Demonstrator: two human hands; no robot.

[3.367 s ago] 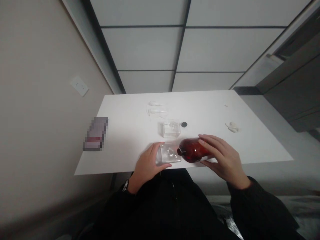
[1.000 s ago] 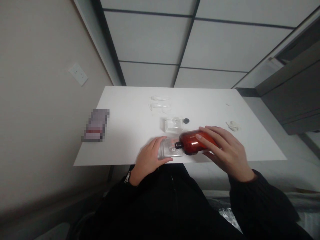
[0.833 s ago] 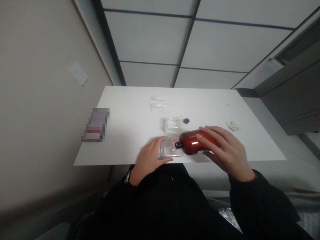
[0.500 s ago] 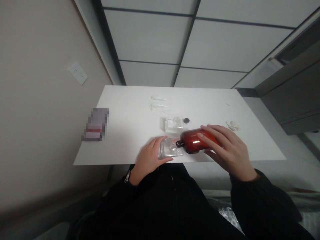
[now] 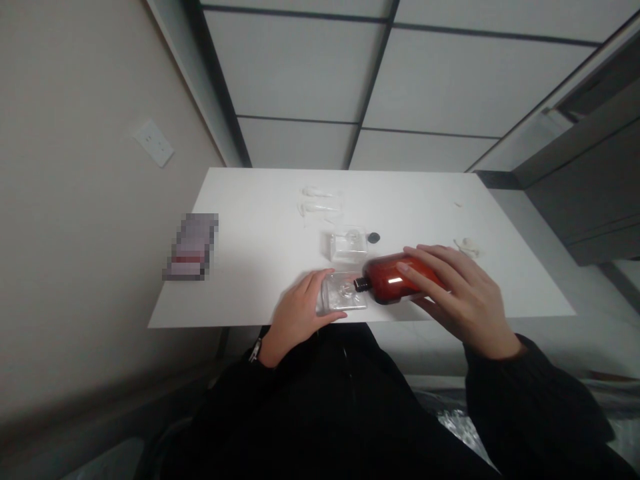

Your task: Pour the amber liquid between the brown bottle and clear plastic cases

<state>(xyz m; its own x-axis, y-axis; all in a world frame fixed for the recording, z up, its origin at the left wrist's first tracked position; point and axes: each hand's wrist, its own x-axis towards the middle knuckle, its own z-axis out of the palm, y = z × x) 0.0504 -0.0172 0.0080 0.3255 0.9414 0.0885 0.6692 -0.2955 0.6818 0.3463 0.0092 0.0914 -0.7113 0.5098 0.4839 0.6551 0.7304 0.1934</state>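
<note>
**Fig.** Your two hands at an amber bottle (image 5: 387,280) and a clear square bottle (image 5: 345,293), near the front edge of the table.

Your right hand (image 5: 463,300) is clamped on the amber bottle, fingers over the top and thumb beneath, with the bottle on its side. Its black neck (image 5: 360,285) points left, touching or just short of the clear square bottle; the view does not settle which. Your left hand (image 5: 300,317) closes on that bottle, fingers along its far side and thumb along its near edge, on the white table (image 5: 250,267). Just behind sit a second clear bottle (image 5: 349,247) and a small black cap (image 5: 373,237); farther back lie clear plastic pieces (image 5: 320,200).
</note>
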